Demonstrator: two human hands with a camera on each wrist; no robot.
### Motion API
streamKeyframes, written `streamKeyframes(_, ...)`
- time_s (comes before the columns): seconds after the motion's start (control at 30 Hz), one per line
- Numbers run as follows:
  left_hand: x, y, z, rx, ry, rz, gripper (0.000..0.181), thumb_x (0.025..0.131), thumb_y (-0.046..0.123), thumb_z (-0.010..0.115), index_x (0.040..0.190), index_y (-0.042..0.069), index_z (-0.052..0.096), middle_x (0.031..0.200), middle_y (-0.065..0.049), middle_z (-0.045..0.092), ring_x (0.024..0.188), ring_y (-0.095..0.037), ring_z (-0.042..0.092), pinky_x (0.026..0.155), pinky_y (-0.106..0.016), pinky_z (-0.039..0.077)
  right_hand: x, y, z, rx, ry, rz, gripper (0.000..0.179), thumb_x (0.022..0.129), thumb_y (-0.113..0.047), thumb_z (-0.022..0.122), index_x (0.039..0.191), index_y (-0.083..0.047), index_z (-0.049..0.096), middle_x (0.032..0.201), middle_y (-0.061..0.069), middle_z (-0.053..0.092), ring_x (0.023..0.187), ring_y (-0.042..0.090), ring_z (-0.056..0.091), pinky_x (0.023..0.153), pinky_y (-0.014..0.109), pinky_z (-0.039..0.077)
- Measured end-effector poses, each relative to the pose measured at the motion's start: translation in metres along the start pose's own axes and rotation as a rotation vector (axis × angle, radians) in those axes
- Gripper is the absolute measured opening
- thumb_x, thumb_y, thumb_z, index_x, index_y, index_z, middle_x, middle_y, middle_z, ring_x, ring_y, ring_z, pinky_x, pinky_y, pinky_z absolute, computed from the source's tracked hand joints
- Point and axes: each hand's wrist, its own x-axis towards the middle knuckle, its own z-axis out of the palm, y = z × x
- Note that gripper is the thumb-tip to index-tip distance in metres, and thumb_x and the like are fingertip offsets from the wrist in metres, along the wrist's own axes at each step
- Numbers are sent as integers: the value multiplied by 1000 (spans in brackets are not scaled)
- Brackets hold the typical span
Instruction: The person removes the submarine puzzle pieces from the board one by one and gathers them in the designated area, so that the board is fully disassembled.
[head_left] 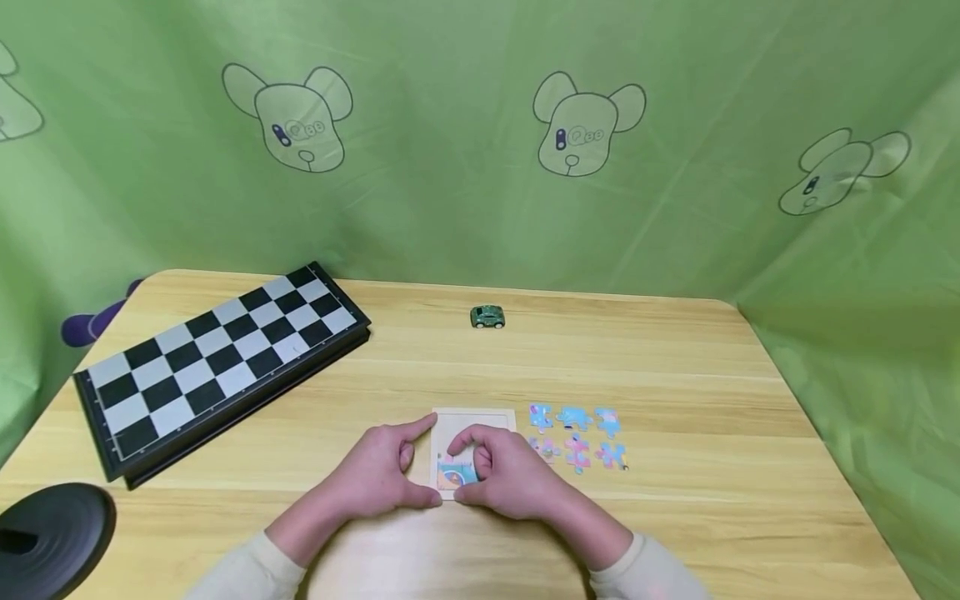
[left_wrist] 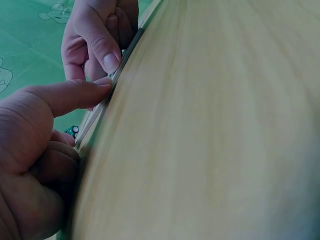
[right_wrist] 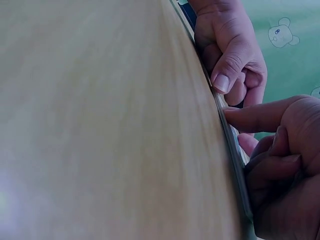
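Note:
A shallow puzzle tray (head_left: pixel 474 415) with a pale rim lies at the table's front middle. Joined jigsaw pieces (head_left: pixel 454 477) in blue and orange fill its lower left part. My left hand (head_left: pixel 382 471) holds the tray's left side, index finger at the far left corner and thumb at the near edge. My right hand (head_left: pixel 513 471) bends over the tray. Its index fingertip touches the joined pieces, while its thumb rests at the near rim beside the left thumb (left_wrist: pixel 90 92). This hand hides the tray's right part. Several loose jigsaw pieces (head_left: pixel 576 418) lie to the right.
A folded chessboard case (head_left: pixel 217 350) lies aslant at the left. Behind the tray stands a small green toy car (head_left: pixel 487 317). A round black object (head_left: pixel 56 537) is at the front left. Green curtain (head_left: pixel 450 167) surrounds the wooden table (head_left: pixel 675 358).

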Motion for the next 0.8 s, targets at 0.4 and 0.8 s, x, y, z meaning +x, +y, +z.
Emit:
streamKeyframes(0.4,0,0,1,4,8,2,101,62,25,94,147,-1,46,51,11,31,44,-4,27,44,-24,28,-1,-1,0,23,-8,16,41,76,-7,85,108,-13,60,58,-6,39,50,6,37,55,26,38)
streamKeyframes(0.8,0,-2,2,-2,12,7,100,63,25,94,147,-1,47,52,11,31,45,-4,27,44,-25,28,-1,-1,0,7,1,0,41,77,-11,86,112,-16,65,59,-8,39,52,6,37,56,26,38)
